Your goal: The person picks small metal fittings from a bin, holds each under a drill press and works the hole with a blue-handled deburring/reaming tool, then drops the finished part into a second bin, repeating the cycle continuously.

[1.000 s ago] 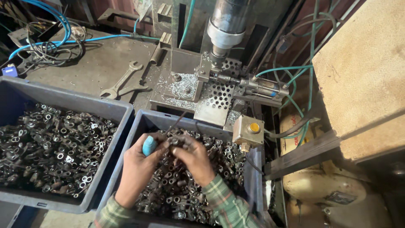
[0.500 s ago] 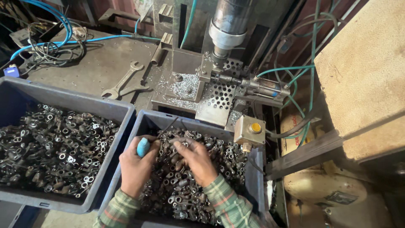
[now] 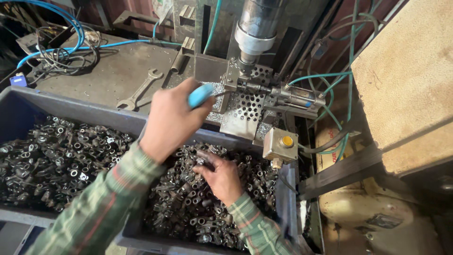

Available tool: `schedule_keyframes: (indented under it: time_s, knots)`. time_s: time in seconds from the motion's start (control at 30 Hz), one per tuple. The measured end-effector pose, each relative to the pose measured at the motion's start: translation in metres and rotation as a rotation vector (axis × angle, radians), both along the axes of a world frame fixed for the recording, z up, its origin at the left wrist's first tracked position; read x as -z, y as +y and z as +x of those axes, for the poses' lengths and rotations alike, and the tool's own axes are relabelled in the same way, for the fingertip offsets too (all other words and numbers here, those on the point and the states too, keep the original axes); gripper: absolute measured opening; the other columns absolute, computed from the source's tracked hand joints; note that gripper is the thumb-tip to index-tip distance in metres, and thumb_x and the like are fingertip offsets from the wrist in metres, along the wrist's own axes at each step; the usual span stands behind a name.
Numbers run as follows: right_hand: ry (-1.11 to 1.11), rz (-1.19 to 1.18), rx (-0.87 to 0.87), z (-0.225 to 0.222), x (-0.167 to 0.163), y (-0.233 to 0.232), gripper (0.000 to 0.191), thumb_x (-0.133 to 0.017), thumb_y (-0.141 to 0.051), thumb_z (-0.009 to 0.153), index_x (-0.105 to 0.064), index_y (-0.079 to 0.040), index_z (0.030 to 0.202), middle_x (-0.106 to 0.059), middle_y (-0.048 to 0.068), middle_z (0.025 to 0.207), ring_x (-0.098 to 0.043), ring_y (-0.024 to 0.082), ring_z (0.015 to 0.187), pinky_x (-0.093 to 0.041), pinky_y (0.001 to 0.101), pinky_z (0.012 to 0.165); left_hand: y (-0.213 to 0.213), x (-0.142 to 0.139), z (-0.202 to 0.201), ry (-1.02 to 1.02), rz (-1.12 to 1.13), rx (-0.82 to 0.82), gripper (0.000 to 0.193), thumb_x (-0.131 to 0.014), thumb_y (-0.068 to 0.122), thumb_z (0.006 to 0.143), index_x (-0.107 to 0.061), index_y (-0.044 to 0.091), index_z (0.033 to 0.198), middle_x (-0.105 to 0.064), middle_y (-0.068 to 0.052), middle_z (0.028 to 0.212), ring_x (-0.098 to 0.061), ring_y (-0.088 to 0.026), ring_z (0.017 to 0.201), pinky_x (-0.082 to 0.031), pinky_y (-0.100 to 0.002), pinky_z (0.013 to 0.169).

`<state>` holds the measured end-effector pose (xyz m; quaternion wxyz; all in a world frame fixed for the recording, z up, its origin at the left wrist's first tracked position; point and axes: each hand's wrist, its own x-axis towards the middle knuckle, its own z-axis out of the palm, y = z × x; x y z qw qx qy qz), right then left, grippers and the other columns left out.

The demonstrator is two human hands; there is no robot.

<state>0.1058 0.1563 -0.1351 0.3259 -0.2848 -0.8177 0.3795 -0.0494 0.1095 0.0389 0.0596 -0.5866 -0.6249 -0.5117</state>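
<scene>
The left hand (image 3: 172, 120) is raised above the near bin (image 3: 283, 198), fingers wrapped tight round a tool with a blue handle (image 3: 200, 94), its tip pointing at the perforated plate (image 3: 245, 111) under the press head (image 3: 257, 30). The right hand (image 3: 222, 177) lies down in the near bin, fingers curled on the dark metal parts (image 3: 188, 208); whether it has one pinched I cannot tell. As a judgement, work is midway: the near bin remains heaped, as does the second bin (image 3: 28, 101) left of it, and I cannot tell whether a part sits on the plate. Beyond the bins is a grey steel desk (image 3: 113, 75) with a spanner (image 3: 139, 89), blue hoses and shavings; a button box (image 3: 281, 144) hangs right of the near bin. The room is a dim, cluttered workshop.
</scene>
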Motion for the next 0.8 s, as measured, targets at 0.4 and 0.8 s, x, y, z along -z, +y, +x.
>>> schedule_keyframes:
  time_s: [0.4, 0.8]
  knots:
    - [0.025, -0.013, 0.06, 0.005, 0.006, 0.011, 0.015, -0.074, -0.017, 0.088, -0.071, -0.008, 0.101, -0.076, 0.007, 0.099, -0.075, 0.019, 0.086, -0.063, 0.0337, 0.081, 0.08, -0.031, 0.018, 0.339, -0.118, -0.013, 0.017, -0.074, 0.021, 0.083, -0.069, 0.007, 0.092, -0.07, -0.02, 0.072, -0.069, -0.043, 0.069, -0.055, -0.055, 0.063]
    - [-0.232, 0.199, 0.145, 0.008, 0.016, 0.014, 0.015, -0.071, -0.021, 0.092, -0.074, -0.01, 0.102, -0.077, 0.01, 0.097, -0.072, 0.02, 0.071, -0.06, 0.0348, 0.074, 0.107, -0.034, 0.021, 0.36, -0.198, -0.03, 0.023, -0.072, 0.016, 0.078, -0.073, 0.008, 0.1, -0.073, -0.021, 0.081, -0.072, -0.043, 0.076, -0.058, -0.053, 0.068]
